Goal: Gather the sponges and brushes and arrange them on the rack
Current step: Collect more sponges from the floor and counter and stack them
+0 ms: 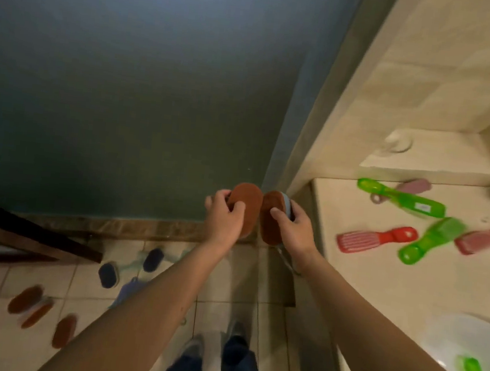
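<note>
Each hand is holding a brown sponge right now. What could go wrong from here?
1. The left hand grips one sponge and the right hand a second sponge; reaching for more could drop one.
2. Loose floor sponges lie on the tiles left of the shoes; a sideways step might slip on one.
3. The red brush lies near the counter edge, by the right forearm; a swing could knock it off.

Dark green wall, beige tiled floor, cream counter, dim light.
</note>
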A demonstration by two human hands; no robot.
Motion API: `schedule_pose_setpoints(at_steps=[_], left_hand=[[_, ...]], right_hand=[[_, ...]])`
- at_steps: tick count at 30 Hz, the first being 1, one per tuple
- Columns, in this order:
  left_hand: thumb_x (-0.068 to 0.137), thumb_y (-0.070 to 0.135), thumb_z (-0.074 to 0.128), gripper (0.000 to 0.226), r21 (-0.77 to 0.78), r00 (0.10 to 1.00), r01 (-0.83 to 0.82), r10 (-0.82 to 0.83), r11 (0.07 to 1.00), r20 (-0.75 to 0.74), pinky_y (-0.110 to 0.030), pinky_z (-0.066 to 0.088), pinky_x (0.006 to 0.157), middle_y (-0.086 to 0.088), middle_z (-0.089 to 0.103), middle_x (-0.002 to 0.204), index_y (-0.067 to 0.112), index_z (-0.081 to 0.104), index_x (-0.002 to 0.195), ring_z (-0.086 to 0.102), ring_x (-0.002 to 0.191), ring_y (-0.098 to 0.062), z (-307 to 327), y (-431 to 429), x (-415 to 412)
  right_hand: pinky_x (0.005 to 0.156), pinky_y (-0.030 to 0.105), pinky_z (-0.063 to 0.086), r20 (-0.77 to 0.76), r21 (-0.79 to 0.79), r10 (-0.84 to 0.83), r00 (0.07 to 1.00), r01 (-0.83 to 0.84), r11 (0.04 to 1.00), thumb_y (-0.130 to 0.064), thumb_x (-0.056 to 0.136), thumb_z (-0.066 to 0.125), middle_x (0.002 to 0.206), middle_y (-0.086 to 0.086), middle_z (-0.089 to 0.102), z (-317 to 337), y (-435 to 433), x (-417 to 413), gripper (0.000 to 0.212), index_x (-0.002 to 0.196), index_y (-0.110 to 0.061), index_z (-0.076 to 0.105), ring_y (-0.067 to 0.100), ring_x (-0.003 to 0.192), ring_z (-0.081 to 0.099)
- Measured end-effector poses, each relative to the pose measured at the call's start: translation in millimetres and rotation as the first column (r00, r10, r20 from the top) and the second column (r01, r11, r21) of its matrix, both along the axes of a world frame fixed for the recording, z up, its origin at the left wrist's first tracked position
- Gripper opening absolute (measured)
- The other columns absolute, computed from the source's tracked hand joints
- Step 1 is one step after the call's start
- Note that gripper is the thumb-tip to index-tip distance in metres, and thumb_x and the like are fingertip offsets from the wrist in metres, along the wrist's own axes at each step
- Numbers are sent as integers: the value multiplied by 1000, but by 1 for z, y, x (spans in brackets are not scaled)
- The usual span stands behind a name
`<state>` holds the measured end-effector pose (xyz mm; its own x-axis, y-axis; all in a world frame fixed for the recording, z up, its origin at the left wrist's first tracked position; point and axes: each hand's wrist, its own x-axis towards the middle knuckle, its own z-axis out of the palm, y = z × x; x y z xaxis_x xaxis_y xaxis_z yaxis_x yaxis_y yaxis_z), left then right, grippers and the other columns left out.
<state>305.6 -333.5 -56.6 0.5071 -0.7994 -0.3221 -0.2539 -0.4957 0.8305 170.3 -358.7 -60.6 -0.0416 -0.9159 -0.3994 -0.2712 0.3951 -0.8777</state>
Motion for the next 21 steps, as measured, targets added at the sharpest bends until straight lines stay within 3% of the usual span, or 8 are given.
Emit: schedule_pose_setpoints(at_steps=[2, 5, 9, 14, 16, 19, 21], left_hand=[[90, 18, 51, 36, -23, 999, 41, -42, 999, -8, -29, 39, 92, -10, 44, 127, 12, 53, 125, 55, 105, -30, 22, -4, -11], [91, 15, 52, 41, -113, 983, 162, -171, 980, -69, -32, 41, 100, -11, 47, 129, 16, 50, 131, 53, 113, -26, 46, -7, -29], [98, 20, 47, 42, -250, 911, 377, -406, 892, -74, -29, 40, 103, -4, 49, 139, 26, 45, 140, 49, 125, -18, 70, -5, -51], [96, 29, 53, 51, -305, 762, 590, -641, 747, -94, -25, 43, 95, 0, 42, 142, 35, 38, 144, 46, 126, -17, 101, 4, -86], [92, 32, 59, 60, -298, 689, 670, -719, 680, -92, -25, 44, 90, 2, 39, 138, 39, 33, 146, 44, 119, -14, 116, 11, -101], [87, 29, 65, 75, -299, 560, 781, -827, 548, -51, -25, 45, 88, 0, 34, 135, 39, 25, 150, 42, 111, -13, 137, 24, -125], [83, 27, 69, 83, -319, 470, 836, -883, 446, -3, -24, 44, 89, -2, 34, 137, 39, 22, 151, 45, 111, -14, 147, 33, -142]], right_hand=[[103, 42, 48, 16, -57, -42, 999, 43, 997, -43, 77, 65, 128, 7, 63, 16, 1, -15, 67, 135, -12, 53, 22, 117, 61], [105, 44, 46, 22, -115, -136, 991, 137, 984, -30, 93, 57, 134, 8, 58, 51, 12, -31, 52, 140, -11, 47, 25, 121, 57], [95, 47, 52, 37, -179, -338, 940, 339, 923, -28, 92, 59, 116, 8, 60, 84, 35, -53, 37, 126, -24, 44, 26, 105, 62], [82, 38, 55, 130, -255, -508, 852, 524, 813, -19, 89, 65, 98, -2, 58, 121, 76, -85, 36, 115, -19, 41, 17, 88, 63], [80, 36, 55, 156, -280, -554, 818, 575, 769, -15, 88, 66, 102, -1, 58, 134, 94, -100, 34, 115, -20, 45, 11, 88, 60], [74, 29, 52, 173, -312, -610, 773, 631, 710, -10, 86, 63, 118, 4, 55, 154, 126, -124, 41, 123, -24, 51, 17, 100, 59], [72, 27, 51, 195, -318, -641, 742, 666, 675, -9, 82, 62, 118, 0, 56, 165, 147, -138, 49, 126, -27, 51, 17, 101, 59]])
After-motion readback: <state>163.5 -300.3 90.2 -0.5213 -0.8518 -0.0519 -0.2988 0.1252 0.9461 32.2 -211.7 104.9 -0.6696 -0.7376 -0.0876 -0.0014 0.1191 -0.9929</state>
